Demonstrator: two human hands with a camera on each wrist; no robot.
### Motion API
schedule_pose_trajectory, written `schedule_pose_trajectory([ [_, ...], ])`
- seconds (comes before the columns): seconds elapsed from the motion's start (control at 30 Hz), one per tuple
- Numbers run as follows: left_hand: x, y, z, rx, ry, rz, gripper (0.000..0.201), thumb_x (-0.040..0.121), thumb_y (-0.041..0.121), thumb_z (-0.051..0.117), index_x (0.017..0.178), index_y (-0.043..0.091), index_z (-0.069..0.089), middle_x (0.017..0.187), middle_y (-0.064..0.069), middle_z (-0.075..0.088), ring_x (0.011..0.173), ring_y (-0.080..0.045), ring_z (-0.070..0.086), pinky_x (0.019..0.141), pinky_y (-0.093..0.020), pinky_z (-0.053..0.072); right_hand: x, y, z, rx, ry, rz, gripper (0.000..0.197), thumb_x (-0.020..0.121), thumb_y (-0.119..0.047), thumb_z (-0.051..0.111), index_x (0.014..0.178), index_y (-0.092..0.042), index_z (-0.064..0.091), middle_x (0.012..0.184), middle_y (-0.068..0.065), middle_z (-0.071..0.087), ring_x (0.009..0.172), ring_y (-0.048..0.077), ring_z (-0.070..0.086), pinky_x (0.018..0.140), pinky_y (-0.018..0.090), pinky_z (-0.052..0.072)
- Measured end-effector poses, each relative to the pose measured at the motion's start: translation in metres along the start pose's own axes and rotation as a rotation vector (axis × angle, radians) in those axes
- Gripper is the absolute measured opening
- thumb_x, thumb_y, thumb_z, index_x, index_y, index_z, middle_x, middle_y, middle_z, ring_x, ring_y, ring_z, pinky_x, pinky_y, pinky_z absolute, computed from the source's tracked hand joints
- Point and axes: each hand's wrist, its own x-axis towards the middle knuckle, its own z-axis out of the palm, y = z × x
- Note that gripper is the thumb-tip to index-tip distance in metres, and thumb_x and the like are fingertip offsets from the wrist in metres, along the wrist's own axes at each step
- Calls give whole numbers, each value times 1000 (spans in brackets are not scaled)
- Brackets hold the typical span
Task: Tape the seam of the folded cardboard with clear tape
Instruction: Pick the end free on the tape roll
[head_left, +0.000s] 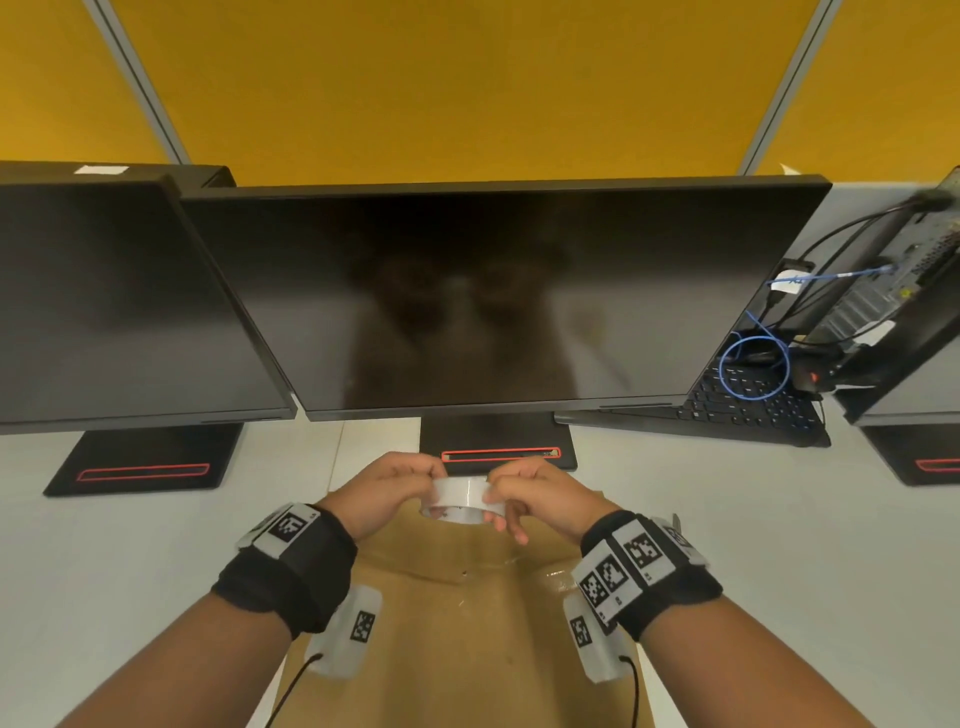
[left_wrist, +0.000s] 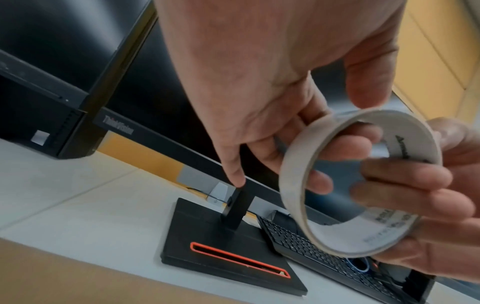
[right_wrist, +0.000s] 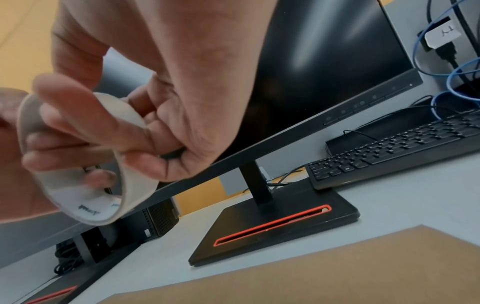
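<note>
left hand (head_left: 387, 488): grip curled round tape roll (head_left: 464, 501) at its 9 o'clock | right hand (head_left: 537, 499): pinching roll at 3 o'clock | roll raised above cardboard (head_left: 457, 623) on bench (head_left: 130, 545)

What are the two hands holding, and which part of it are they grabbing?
Both hold one roll of clear tape above the cardboard. The left hand grips its left side, the right hand its right side, fingers curled through the ring.
</note>
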Motion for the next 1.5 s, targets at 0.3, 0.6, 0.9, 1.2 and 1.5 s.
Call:
schedule_pose_trajectory([
  [0.3, 1, 5, 11, 36, -68, -66, 23, 62, 30, 51, 47, 18, 64, 54, 1, 56, 66, -12, 54, 75, -21, 43, 3, 5, 1, -18, -33, 22, 21, 75, -15, 52, 63, -16, 69, 60, 0, 63, 43, 13, 49, 47, 17, 42],
  [0.6, 6, -2, 4, -227, 42, -19, 29, 50, 36, 54, 51, 9, 63, 55, -3, 55, 61, -17, 49, 66, -29, 40, -1, -4, -4, 38, -93, 35, 23, 82, -11, 49, 70, -14, 68, 67, 2, 64, 43, 11, 52, 55, 20, 48],
  [0.9, 7, 3, 15, 110, -11, 55, 25, 91, 24, 57, 67, 15, 56, 58, 14, 48, 59, 0, 43, 62, -11, 37, -2, -8, 1, -103, -90, 54, 35, 92, -5, 48, 68, -19, 68, 72, 1, 69, 44, 12, 57, 65, 23, 51],
  [1.2, 2, -3, 14, -115, 34, 40, 52, 75, 47, 61, 81, -5, 58, 82, -16, 55, 77, -19, 50, 74, -19, 42, -4, -7, 2, -27, -127, 61, 23, 86, -9, 48, 82, -10, 70, 76, 1, 71, 48, 13, 61, 65, 24, 52],
  [1.5, -3, 2, 20, 180, 68, 77, 35, 88, 39, 59, 65, 14, 50, 60, 9, 44, 60, -3, 41, 63, -14, 37, -10, -4, 3, -45, -84, 50, 20, 89, -6, 49, 83, -6, 68, 77, 3, 71, 50, 16, 60, 71, 27, 52],
])
